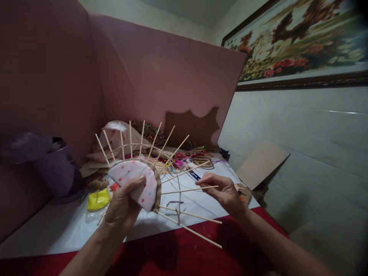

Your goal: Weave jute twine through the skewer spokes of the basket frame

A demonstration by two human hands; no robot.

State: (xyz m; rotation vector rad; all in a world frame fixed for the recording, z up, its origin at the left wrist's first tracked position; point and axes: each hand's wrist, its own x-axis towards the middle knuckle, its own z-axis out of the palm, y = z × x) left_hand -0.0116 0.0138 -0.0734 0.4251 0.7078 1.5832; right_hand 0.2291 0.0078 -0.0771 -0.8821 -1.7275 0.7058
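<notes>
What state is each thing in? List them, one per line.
left hand: gripping the dotted disc
dotted disc: held on edge, sticks fanning out
right hand: pinching one stick near its tip
cardboard sheet: leaning against wall
yellow packet: lying flat

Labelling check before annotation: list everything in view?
white fabric-covered disc with pink dots and jute rim: one, held up at centre-left
thin wooden skewers: about twelve, tan, fanning out from the disc's rim
yellow packet: one, table left
purple cylindrical container: one, far left
coloured cord pile: one, mixed colours, back of table
brown cardboard sheet: one, right of table
framed painting: one, upper right wall
pink board: one, behind table
left hand: grips the disc
right hand: pinches one skewer
</notes>
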